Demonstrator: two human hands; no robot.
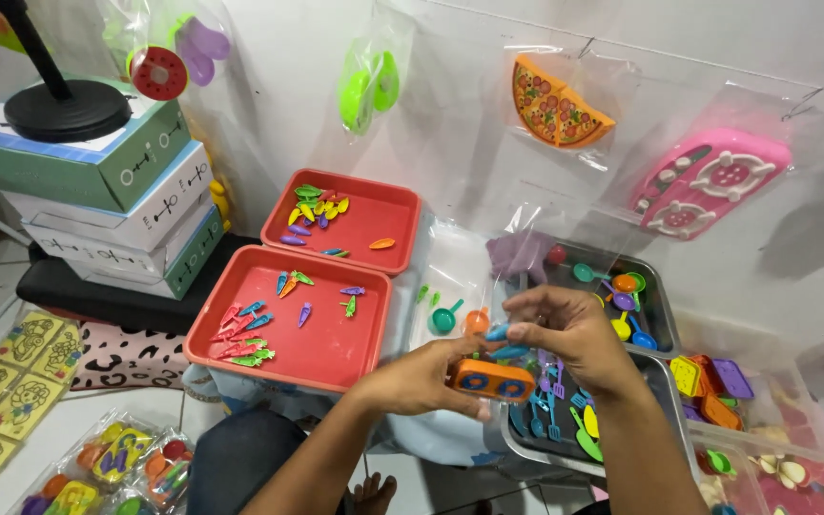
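Left hand grips an orange toy stove; right hand pinches blue utensils above it, mid-assembly; seating them needs alignment

Both forearms were bare to the edge of the frame, with no sleeve, watch, bracelet or ring in sight. The left hand and the right hand wore no gloves, and the nails were short and unpainted. At about seven o'clock a knee showed in dark blue-grey cloth, and bare toes lay at six o'clock.
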